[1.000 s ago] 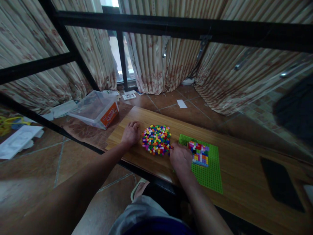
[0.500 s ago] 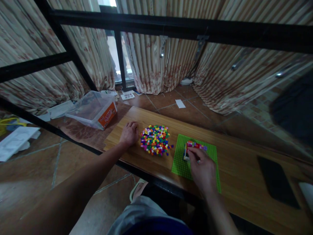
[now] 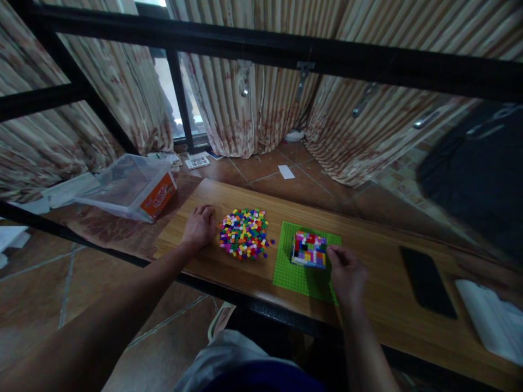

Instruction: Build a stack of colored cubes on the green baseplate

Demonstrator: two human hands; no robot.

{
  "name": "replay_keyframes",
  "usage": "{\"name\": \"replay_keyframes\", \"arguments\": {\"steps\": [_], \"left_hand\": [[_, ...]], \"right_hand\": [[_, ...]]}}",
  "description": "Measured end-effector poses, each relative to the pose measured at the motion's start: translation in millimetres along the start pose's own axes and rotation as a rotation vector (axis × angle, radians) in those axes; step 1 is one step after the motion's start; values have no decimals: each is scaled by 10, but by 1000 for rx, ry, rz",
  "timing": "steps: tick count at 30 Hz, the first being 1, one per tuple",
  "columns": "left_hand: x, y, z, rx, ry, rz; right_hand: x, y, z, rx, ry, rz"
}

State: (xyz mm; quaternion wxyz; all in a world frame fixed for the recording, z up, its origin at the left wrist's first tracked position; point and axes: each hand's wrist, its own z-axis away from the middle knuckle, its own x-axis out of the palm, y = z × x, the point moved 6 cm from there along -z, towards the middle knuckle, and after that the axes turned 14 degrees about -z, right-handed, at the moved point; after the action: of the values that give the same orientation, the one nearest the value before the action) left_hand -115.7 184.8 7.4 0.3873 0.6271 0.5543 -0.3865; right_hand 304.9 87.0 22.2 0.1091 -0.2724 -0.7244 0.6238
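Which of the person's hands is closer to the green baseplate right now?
The right. The right hand is at the baseplate's right edge, fingertips beside the brick block; the left hand is farther off, left of the loose brick pile.

Striped, red-blotched curtains (image 3: pixel 269 120) hang to the floor from ten round to two o'clock, crossed in my view by a black frame (image 3: pixel 204 41). Daylight shows pale in the window (image 3: pixel 168 100) gap toward eleven; the room around me is dim. Brown tiles (image 3: pixel 163 305) with light grout lie at eight o'clock, a patterned reddish rug (image 3: pixel 104 228) near nine. The wooden worktop (image 3: pixel 379 283) stretches out toward four.
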Motion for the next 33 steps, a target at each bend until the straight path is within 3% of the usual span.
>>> {"name": "replay_keyframes", "arguments": {"steps": [8, 11, 17, 22, 33], "left_hand": [[1, -8, -2, -2, 0, 29], [-1, -3, 2, -5, -4, 24], [-6, 1, -1, -22, -19, 29], [-9, 3, -2, -25, -29, 37], [-15, 16, 3, -17, -11, 20]], "right_hand": [[116, -20, -73, -79, -4, -52], [134, 70, -92, -7, -4, -161], [195, 279, -98, 312, 43, -501], [225, 265, -133, 354, 38, -590], [243, 327, -166, 349, 13, -566]]}}
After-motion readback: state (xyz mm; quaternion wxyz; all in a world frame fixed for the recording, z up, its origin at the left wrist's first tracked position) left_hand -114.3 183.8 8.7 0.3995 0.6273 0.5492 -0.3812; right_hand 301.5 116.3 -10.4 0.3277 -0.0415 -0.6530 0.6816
